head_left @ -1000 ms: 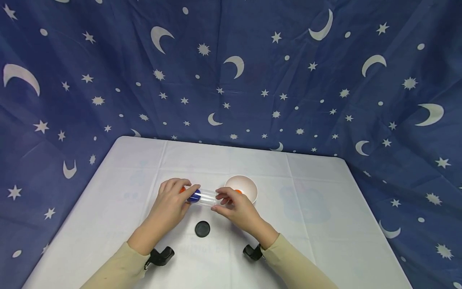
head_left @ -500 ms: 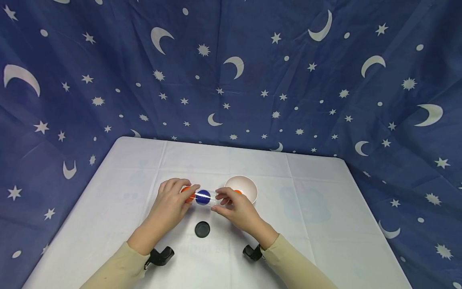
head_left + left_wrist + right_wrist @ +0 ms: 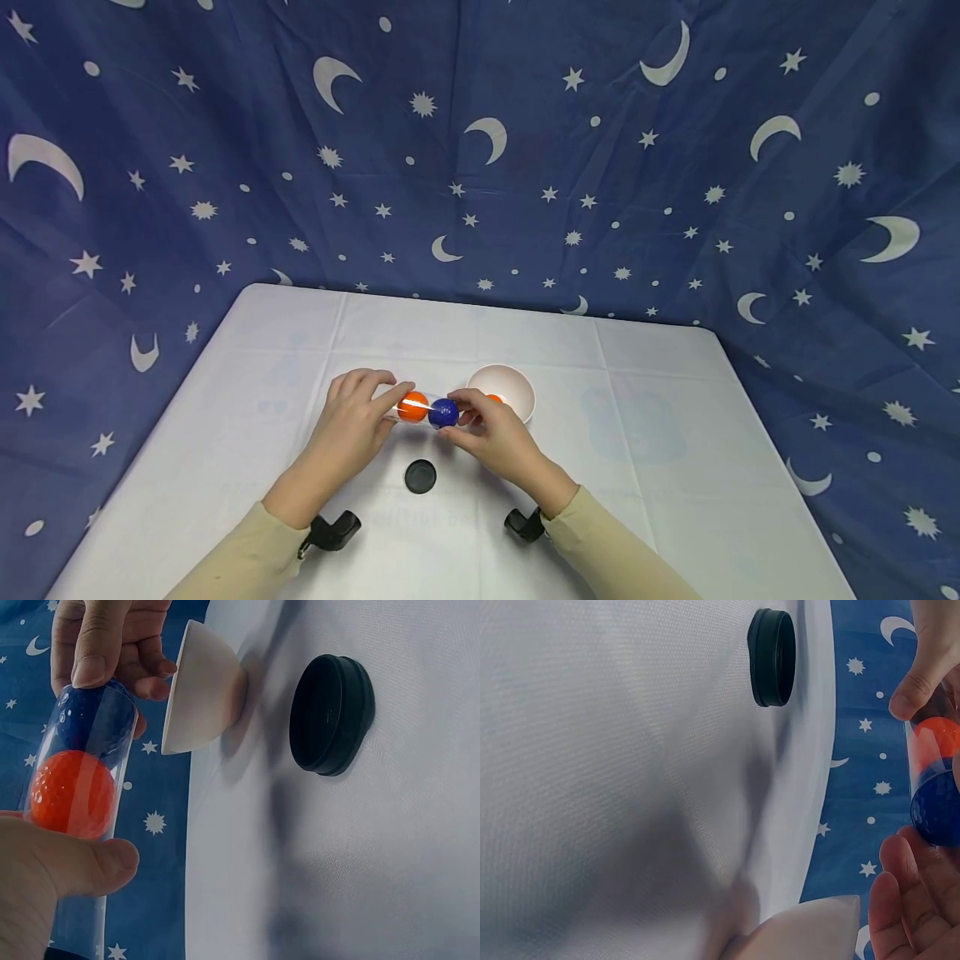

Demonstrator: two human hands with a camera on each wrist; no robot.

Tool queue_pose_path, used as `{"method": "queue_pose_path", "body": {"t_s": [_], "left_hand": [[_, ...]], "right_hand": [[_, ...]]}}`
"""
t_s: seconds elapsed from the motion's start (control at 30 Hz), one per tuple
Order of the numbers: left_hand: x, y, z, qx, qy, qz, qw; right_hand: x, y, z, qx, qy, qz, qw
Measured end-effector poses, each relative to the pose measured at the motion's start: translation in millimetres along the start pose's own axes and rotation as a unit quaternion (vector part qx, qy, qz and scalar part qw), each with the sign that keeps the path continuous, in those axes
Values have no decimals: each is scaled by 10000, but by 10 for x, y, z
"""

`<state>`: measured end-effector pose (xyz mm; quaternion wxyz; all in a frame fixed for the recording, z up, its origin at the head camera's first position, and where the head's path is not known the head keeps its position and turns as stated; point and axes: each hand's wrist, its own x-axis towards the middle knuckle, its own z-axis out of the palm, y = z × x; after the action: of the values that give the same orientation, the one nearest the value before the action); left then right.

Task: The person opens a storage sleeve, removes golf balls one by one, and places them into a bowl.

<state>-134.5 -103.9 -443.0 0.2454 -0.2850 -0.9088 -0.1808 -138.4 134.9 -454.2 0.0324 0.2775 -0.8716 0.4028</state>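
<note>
A clear plastic tube (image 3: 109, 787) lies tilted between the two hands, holding an orange golf ball (image 3: 412, 407) and a blue golf ball (image 3: 443, 413) end to end. My left hand (image 3: 352, 423) grips the tube from the left, its thumb (image 3: 97, 866) across the side near the orange ball. At the tube's right end, the thumb and index finger of my right hand (image 3: 497, 429) pinch the blue ball at the mouth. The other right fingers (image 3: 907, 900) curl just beyond that end. A black round cap (image 3: 421, 477) lies on the table below the tube.
A pale pink bowl (image 3: 517, 385) stands right behind the right hand, with another orange ball (image 3: 494, 399) partly visible in it. The white cloth-covered table (image 3: 660, 467) spreads around, and a blue star-and-moon curtain (image 3: 525, 233) hangs behind it.
Both balls have rolled right along the tube, the blue one reaching the right hand and the orange one coming out from under the left fingers. The hands have barely moved.
</note>
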Motion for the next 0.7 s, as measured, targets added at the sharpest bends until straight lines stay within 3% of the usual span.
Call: {"method": "queue_pose_path", "body": {"t_s": [0.7], "left_hand": [[-27, -33, -1, -30, -57, -105, 9999]], "right_hand": [[9, 2, 22, 126, -6, 62, 9999]]}}
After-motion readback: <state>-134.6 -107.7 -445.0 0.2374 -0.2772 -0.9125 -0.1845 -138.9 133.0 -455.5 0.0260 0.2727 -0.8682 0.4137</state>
